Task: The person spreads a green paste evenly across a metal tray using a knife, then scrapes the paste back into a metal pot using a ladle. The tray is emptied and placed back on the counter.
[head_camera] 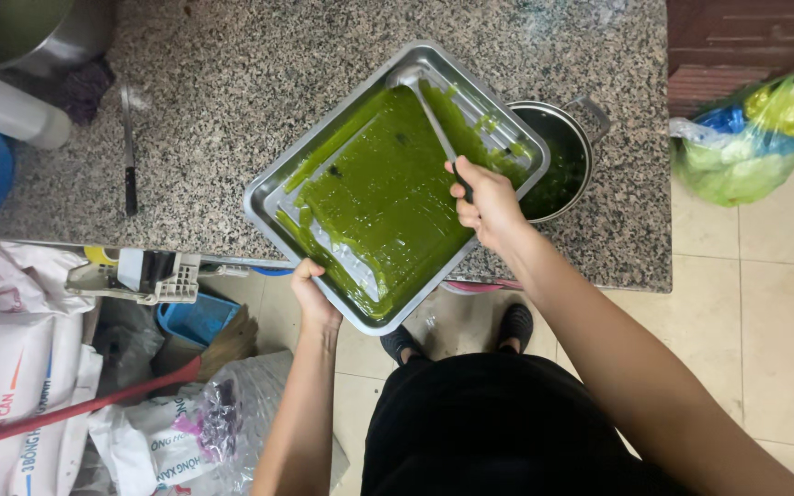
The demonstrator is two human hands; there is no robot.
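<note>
We see one steel baking tray point(273, 188), coated in green paste point(388, 197), held tilted over the near edge of one speckled granite counter point(232, 73). The left hand point(312, 298) grips the tray's near rim; the right hand point(484, 204) is closed on one ladle point(425, 101) resting in the paste. One steel pot point(567, 147) sits just beyond the tray's right corner. One knife point(128, 152) lies far left; one green bag point(746, 138) stands on the floor at right.

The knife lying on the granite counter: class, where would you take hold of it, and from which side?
Grip the dark handle of the knife, coming from the counter's near edge. The handle points that way, the thin blade points away, and the counter around it looks open.
</note>
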